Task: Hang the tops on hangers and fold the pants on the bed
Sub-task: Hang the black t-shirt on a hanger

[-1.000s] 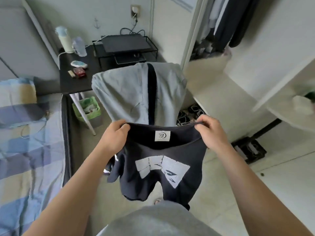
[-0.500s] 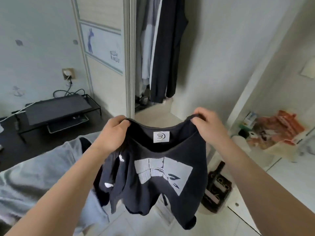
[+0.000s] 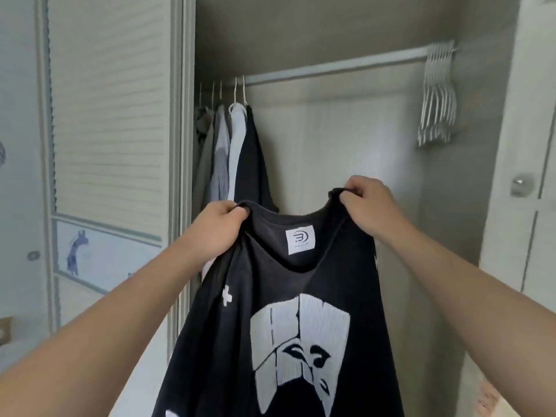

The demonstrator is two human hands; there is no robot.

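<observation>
Two hands hold up a dark T-shirt point(image 3: 288, 332) before an open wardrobe: the left hand point(image 3: 221, 225) and right hand point(image 3: 368, 206) each grip a shoulder at the neckline. Behind, hung clothes point(image 3: 231, 152) crowd the rail point(image 3: 334, 67); empty white hangers point(image 3: 437, 94) bunch at its right end.

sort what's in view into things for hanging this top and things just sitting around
For the job: black t-shirt, left hand and right hand gripping its neckline, empty white hangers, closet rail.
Just there: hung garments, louvred door, llama sticker, door knob.
</observation>
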